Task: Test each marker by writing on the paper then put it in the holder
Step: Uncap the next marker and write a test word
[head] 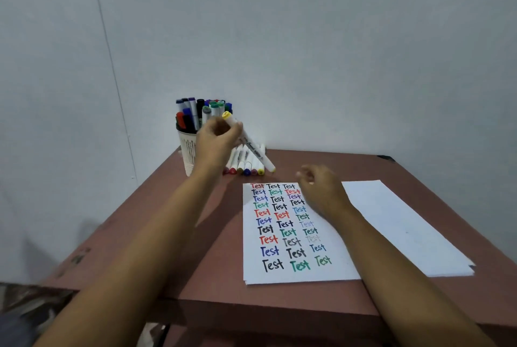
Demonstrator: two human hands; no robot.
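My left hand [216,141] grips a white marker with yellow caps [253,146], held slanted just in front of the white mesh holder [188,152], which is packed with several capped markers. A short row of loose markers [246,167] lies on the table behind my left hand, coloured ends toward me. The paper [282,237] lies in the middle, covered with several rows of the word "Test" in red, black, green and blue. My right hand [321,191] hovers over the paper's top right corner, fingers loosely curled, holding nothing.
A stack of blank white sheets [405,229] lies to the right of the written paper. The brown table [212,248] stands in a corner against pale walls, with its left edge close to the holder.
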